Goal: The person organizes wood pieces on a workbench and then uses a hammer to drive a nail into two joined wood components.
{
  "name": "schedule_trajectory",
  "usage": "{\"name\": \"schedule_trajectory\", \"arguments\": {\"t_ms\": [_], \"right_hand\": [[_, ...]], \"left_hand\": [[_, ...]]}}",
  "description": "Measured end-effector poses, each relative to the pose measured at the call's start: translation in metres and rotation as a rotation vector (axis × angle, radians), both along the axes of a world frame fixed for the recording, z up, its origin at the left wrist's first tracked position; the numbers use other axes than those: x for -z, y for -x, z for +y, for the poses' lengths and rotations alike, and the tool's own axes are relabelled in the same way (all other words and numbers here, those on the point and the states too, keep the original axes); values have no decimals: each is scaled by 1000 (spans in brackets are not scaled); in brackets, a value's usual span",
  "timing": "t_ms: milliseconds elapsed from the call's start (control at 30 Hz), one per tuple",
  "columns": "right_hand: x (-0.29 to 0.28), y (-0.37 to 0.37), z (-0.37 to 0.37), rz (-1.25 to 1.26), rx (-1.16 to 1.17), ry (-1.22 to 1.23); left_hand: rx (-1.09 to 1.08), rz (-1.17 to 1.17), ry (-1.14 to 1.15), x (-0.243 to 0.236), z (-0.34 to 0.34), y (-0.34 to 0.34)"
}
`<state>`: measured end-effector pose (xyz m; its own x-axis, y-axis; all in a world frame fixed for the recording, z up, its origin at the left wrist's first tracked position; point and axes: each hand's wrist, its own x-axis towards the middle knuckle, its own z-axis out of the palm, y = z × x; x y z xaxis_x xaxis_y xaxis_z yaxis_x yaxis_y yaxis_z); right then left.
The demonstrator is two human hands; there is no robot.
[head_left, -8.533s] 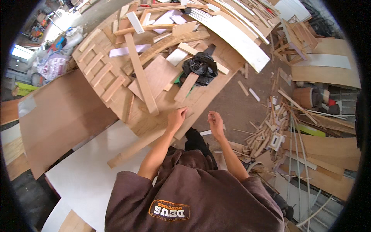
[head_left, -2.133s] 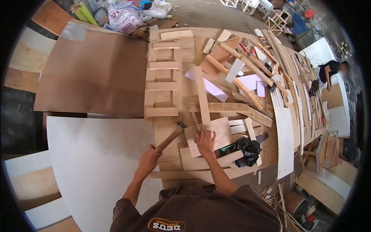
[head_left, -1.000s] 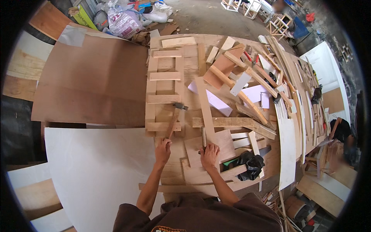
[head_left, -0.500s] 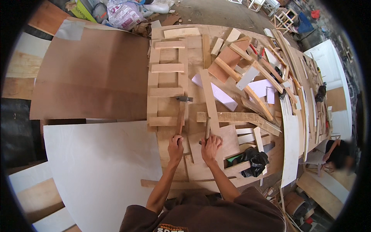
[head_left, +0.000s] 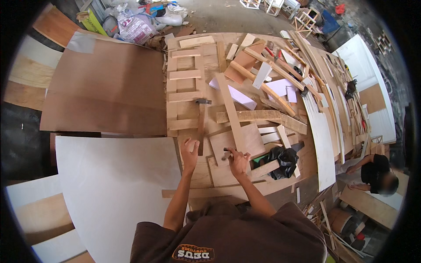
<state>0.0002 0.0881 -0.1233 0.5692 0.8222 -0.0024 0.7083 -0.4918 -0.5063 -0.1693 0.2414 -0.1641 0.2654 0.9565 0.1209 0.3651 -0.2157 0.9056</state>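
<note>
A claw hammer (head_left: 201, 125) lies on the workbench with its dark head away from me, beside a ladder-shaped wooden frame (head_left: 185, 95). My left hand (head_left: 190, 155) is just left of the hammer handle's near end, fingers loosely bent and apart, with nothing in it. Closed around a short tool (head_left: 226, 156) is my right hand (head_left: 239, 162). A dark end and a light brown wooden part stick out of its grip, but the tool's kind is not clear. Under and beyond that hand are a thin plywood piece (head_left: 252, 136) and a long wooden slat (head_left: 231, 113).
Wood offcuts and lilac boards (head_left: 237, 96) are heaped across the bench's right half. A black plastic bag (head_left: 283, 163) sits right of my right hand. At left are a large white sheet (head_left: 116, 175) and a brown panel (head_left: 105, 87). Another person (head_left: 378, 175) works at far right.
My left hand has let go of the hammer, which now lies on the bench. The tool in my right hand has turned from pointing away to pointing left.
</note>
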Motion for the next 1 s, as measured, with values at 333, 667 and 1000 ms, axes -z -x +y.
{"name": "schedule_trajectory", "arguments": {"t_ms": [333,667,1000], "right_hand": [[3,43,-50,533,41,-321],[13,5,-42,456,1,-409],[-8,-61,23,506,-206,-443]], "left_hand": [[284,-321,730,37,1,-16],[215,-519,482,-1,-50,-39],[179,-485,402,1,70,-135]]}}
